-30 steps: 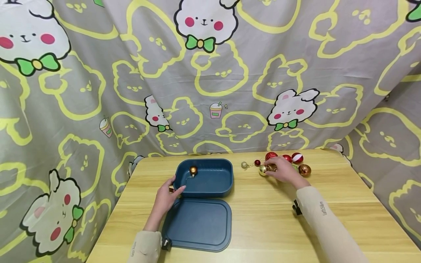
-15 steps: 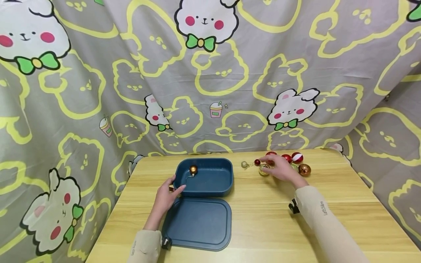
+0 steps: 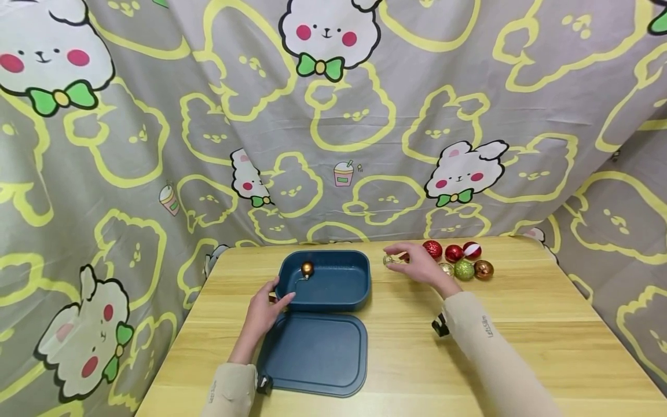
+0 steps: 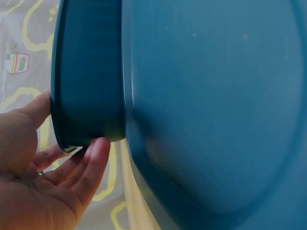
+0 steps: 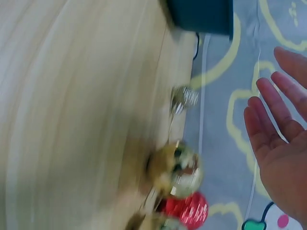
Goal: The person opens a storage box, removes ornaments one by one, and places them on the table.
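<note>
My left hand (image 3: 264, 307) holds the left end of a dark blue rectangular box (image 3: 362, 294). In the left wrist view, its fingers (image 4: 96, 160) bend against the box's end wall and the thumb lies at the rim. Inside sits one small copper Christmas ball (image 3: 307, 268) with a wire hook. My right hand (image 3: 421, 265) is over the left end of a group of Christmas balls, fingertips by a small gold glitter ball (image 3: 388, 260). The right wrist view shows its fingers (image 5: 261, 122) loosely extended, holding nothing, beside a larger shiny gold ball (image 5: 184, 175).
A blue lid (image 3: 315, 354) lies flat in front of the box. Right of the hand are red balls (image 3: 432, 249), a red-and-white ball (image 3: 472, 249), a green glitter ball (image 3: 464, 270) and a brown ball (image 3: 484, 270). A patterned curtain (image 3: 344, 197) hangs behind the table.
My right hand has moved left, from over the shiny gold ball to the small gold glitter ball, uncovering the green ball. The left hand and box stay put.
</note>
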`<control>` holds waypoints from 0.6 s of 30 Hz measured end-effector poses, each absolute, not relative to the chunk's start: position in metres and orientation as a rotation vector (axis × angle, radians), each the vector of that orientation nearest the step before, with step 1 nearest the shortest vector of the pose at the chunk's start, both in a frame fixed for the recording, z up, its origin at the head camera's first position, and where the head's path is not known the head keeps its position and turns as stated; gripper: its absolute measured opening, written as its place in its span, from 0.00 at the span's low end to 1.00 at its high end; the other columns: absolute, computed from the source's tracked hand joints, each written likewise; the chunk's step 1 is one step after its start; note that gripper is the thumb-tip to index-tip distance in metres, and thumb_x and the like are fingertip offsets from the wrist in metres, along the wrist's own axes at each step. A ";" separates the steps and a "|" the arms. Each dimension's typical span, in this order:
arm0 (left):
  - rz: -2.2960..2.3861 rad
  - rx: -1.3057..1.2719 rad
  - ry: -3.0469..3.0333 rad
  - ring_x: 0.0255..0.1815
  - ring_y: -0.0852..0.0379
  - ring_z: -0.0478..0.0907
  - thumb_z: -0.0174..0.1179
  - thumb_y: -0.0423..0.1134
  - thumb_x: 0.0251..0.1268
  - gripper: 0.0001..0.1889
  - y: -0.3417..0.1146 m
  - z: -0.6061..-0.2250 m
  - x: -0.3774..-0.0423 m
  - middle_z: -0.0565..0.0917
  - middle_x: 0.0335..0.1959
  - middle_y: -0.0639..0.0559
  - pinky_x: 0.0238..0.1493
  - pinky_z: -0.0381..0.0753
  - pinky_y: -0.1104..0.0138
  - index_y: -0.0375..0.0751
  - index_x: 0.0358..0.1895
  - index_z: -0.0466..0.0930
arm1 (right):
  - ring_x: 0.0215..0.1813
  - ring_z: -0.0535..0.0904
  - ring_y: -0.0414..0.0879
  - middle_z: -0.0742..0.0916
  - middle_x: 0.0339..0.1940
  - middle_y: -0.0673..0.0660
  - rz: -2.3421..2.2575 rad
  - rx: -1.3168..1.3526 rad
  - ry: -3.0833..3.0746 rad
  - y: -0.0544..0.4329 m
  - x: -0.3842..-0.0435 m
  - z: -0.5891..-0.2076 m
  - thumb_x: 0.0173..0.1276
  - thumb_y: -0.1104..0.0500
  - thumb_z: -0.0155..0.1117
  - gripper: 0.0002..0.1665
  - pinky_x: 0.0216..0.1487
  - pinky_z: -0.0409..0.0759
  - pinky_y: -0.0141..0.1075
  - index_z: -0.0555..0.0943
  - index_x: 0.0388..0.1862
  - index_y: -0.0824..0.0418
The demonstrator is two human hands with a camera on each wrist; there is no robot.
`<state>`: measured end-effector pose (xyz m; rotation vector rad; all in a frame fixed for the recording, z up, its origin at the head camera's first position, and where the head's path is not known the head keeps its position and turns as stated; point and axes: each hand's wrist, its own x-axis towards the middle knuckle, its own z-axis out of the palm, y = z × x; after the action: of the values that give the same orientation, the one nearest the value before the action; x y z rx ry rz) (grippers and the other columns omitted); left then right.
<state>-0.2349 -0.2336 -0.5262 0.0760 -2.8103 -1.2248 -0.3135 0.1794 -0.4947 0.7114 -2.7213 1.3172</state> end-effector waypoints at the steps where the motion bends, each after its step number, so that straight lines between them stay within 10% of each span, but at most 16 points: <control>1: -1.225 0.075 -2.811 0.48 0.48 0.79 0.67 0.54 0.70 0.41 -0.233 -0.526 -0.235 0.78 0.66 0.36 0.45 0.87 0.60 0.37 0.79 0.64 | 0.62 0.81 0.64 0.87 0.59 0.64 1.329 0.724 -2.714 0.174 -0.315 -0.494 0.69 0.61 0.73 0.24 0.62 0.81 0.56 0.83 0.63 0.64; 18: -1.225 0.082 -2.817 0.48 0.47 0.79 0.67 0.53 0.70 0.40 -0.231 -0.525 -0.235 0.78 0.66 0.35 0.46 0.87 0.59 0.36 0.79 0.64 | 0.61 0.82 0.55 0.86 0.62 0.65 1.551 0.757 -2.735 0.068 -0.325 -0.482 0.74 0.57 0.68 0.25 0.66 0.79 0.51 0.80 0.68 0.62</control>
<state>-0.2352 -0.2314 -0.5246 0.0816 -2.8171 -1.2249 -0.3251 0.0684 -0.4823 0.7571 -2.7351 1.5510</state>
